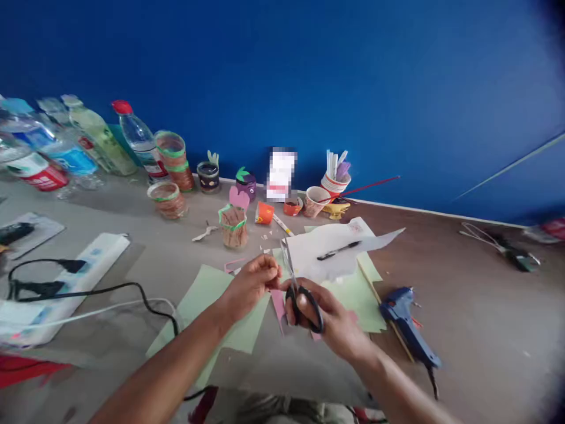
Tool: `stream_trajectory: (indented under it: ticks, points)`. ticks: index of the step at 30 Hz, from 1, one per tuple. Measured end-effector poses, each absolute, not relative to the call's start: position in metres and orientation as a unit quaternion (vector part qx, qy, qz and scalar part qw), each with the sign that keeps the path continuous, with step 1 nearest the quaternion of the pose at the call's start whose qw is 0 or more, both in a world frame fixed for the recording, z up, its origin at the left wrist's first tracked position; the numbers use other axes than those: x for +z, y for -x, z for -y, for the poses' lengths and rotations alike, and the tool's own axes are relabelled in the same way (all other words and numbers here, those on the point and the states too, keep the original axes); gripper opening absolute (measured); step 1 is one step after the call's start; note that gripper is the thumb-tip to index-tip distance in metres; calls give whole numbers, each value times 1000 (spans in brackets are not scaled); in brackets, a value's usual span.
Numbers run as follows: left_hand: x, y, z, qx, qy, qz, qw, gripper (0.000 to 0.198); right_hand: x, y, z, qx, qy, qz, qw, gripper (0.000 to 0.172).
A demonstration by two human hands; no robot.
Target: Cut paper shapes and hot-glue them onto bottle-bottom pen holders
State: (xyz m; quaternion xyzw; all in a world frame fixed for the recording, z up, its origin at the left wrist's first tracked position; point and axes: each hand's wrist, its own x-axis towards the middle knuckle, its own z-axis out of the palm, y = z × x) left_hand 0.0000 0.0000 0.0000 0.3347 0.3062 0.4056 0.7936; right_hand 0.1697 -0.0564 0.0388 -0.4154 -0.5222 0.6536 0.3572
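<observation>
My right hand (329,318) grips a pair of scissors (316,311) by its dark handles, the blades pointing up and away from me. Just left of the blades, my left hand (253,282) is closed in a pinch; whatever lies between the fingertips is too small to make out. Under and between the hands lie pink paper pieces (278,306) and light green paper sheets (212,294). Beyond them a white sheet (309,253) bears a black pen (339,251). A brown cup with a green rim and pink paper top (234,227) stands ahead of my left hand.
A blue glue gun (410,327) lies to the right. At left are a white power strip (83,282) with black cables and several plastic bottles (136,138). Wrapped cups (168,200), paper cups (316,202) and a pixelated upright screen (281,174) line the blue wall (282,70).
</observation>
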Motion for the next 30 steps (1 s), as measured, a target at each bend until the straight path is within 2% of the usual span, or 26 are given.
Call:
stream_trajectory:
  ticks: [5, 14, 21, 30]
  points:
    - [6, -4, -2, 402, -317, -331, 793, 26, 28, -171, 52, 659, 413, 511, 366, 50]
    - [3, -2, -3, 404, -306, -364, 782, 22, 17, -175, 49, 656, 422, 514, 357, 61]
    - [4, -3, -5, 398, -296, -392, 775, 22, 10, -182, 51, 667, 408, 499, 373, 58]
    - [5, -4, -7, 403, -292, -427, 755, 28, 9, -186, 50, 645, 445, 519, 342, 52]
